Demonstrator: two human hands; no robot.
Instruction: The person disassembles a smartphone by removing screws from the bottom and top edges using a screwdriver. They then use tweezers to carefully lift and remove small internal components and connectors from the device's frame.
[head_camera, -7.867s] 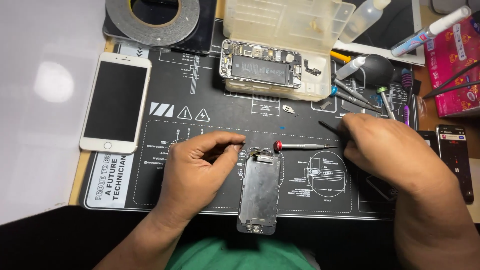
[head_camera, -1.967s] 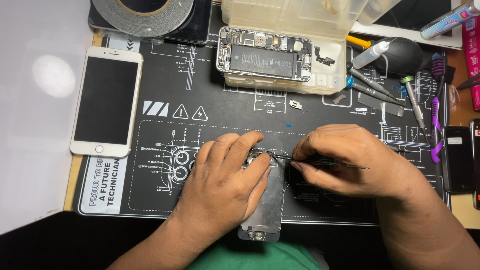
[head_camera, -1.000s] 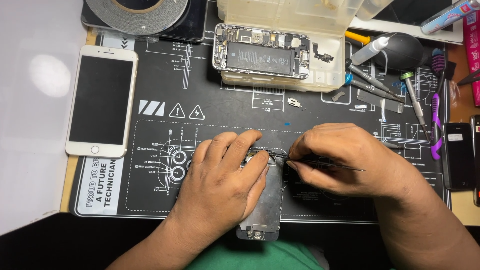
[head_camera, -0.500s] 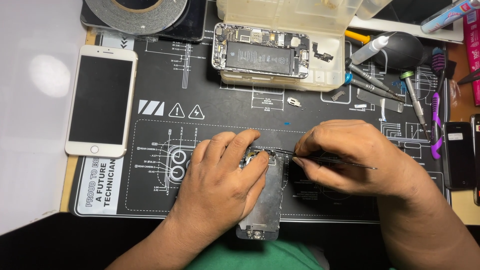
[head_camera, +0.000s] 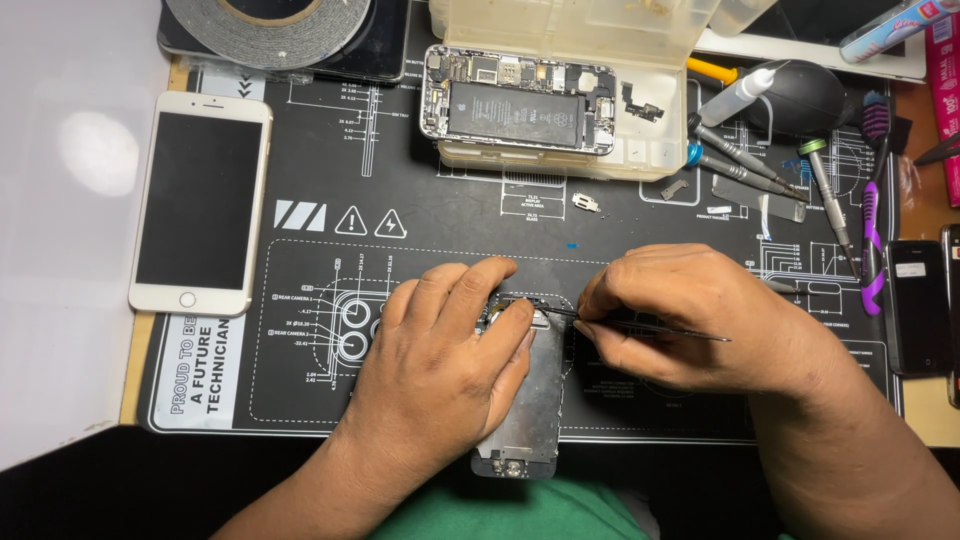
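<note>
Under the left hand (head_camera: 440, 350), whose fingers press its top end, lies the phone screen panel (head_camera: 528, 415), metal back up, on the black mat (head_camera: 400, 215). At three o'clock, the right hand (head_camera: 700, 320) pinches tweezers (head_camera: 640, 323).

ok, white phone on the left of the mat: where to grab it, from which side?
White phone lies flat, screen up, long axis running away from the person. Likely best to pinch its two long edges mid-body, coming straight down. Its left edge overhangs the mat, so a finger fits under there.
</note>
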